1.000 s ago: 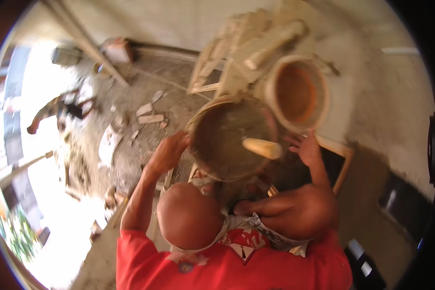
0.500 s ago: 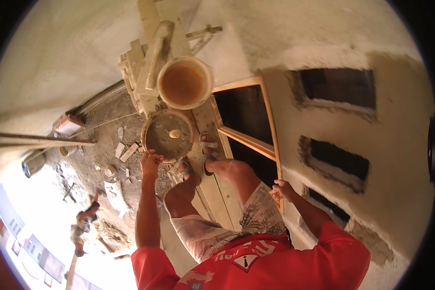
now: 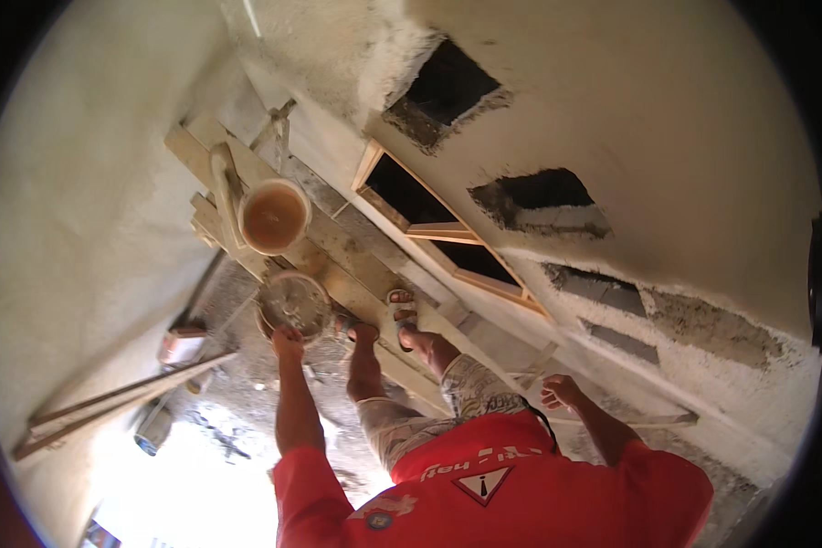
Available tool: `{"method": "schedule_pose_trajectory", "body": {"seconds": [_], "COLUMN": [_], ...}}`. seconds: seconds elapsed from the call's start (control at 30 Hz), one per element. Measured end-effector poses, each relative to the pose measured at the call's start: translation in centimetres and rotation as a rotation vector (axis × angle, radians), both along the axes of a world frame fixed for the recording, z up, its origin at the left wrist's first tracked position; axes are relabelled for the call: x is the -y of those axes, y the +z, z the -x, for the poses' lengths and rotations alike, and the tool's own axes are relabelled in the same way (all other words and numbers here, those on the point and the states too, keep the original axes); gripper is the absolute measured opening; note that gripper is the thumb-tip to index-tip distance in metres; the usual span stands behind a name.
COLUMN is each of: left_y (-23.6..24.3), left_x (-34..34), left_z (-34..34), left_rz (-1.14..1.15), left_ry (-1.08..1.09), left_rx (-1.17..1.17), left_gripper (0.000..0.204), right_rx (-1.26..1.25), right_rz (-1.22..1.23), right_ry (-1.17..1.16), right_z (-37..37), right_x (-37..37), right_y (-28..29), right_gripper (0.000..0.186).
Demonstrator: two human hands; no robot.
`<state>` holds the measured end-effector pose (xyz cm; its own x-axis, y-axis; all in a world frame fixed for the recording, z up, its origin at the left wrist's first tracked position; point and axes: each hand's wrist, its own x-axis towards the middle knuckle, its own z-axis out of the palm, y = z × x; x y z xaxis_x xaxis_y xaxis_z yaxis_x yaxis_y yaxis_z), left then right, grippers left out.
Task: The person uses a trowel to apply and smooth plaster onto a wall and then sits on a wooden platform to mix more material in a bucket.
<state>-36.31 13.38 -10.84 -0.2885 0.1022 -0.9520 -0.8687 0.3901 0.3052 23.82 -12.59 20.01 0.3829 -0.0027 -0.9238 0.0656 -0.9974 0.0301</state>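
Standing on planks (image 3: 365,272), left fingers (image 3: 288,335) clamped on mortar bucket (image 3: 321,296), right fingers (image 3: 549,395) apart, plastered wall (image 3: 676,201) with dark openings (image 3: 545,189)

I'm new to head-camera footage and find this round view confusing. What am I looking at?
There is no machine: a person in a red shirt works bare-handed, filmed from their own head. The fisheye lens bends straight edges. Their sandalled feet are on planks. Farther along stands a bucket, orange-brown inside; nearer is a round basin. The left hand is at the basin's near rim, its grip unclear. The right hand is off to the side, visibly holding nothing.
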Motion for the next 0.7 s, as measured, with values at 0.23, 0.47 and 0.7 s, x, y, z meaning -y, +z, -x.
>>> {"method": "schedule_pose_trajectory", "body": {"seconds": [0.23, 0.47, 0.7], "left_y": [9.6, 17.3, 20.9], "left_x": [5.1, 8.4, 8.1], "left_z": [2.7, 1.4, -1.3], "left_rz": [-0.057, 0.097, 0.148], "left_ry": [-0.27, -0.36, -0.329], "left_rx": [0.052, 0.012, -0.075], "left_gripper": [0.018, 0.005, 0.023], "right_rx": [-0.055, -0.024, -0.019], "right_rz": [-0.1, -0.225, -0.073], "right_ry": [-0.024, -0.314, -0.327], "right_z": [-3.9, -1.7, 4.6], "right_x": [3.1, 7.6, 16.8], "right_y": [-1.1, 2.6, 5.3], "right_gripper": [0.02, 0.027, 0.021]}}
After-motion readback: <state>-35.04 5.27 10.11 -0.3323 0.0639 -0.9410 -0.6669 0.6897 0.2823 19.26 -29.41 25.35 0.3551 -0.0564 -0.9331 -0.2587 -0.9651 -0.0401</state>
